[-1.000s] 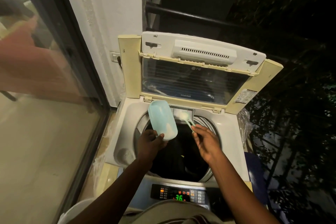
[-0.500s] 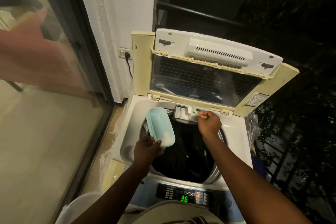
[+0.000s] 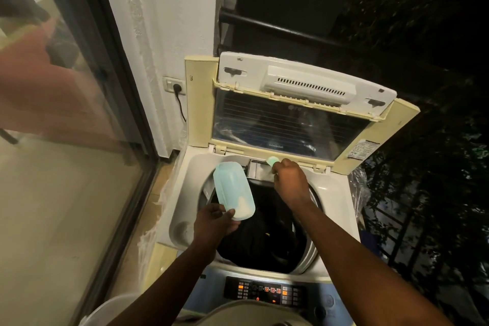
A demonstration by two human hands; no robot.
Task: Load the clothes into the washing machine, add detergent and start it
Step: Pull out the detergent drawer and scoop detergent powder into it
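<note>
A top-loading washing machine [image 3: 336,201] stands with its lid [image 3: 296,108] raised. Dark clothes [image 3: 267,238] fill the drum. My left hand [image 3: 215,222] grips a pale blue tub [image 3: 232,188] tilted over the drum's left rim, with white detergent powder [image 3: 242,210] gathered at its low end. My right hand [image 3: 289,180] pinches a small pale green scoop [image 3: 272,160], its bowl over the detergent drawer [image 3: 258,168] at the back of the opening. The control panel [image 3: 267,292] at the front shows lit orange buttons.
A glass sliding door [image 3: 66,167] runs along the left. A wall socket [image 3: 176,86] with a black cable sits left of the lid. A dark railing [image 3: 277,29] is behind the machine. A white bucket rim [image 3: 105,312] shows bottom left. Plastic wrap [image 3: 358,188] clings to the machine's right side.
My right hand has carried the scoop from over the drum up to the detergent drawer at the back. The tub in my left hand has stayed about where it was.
</note>
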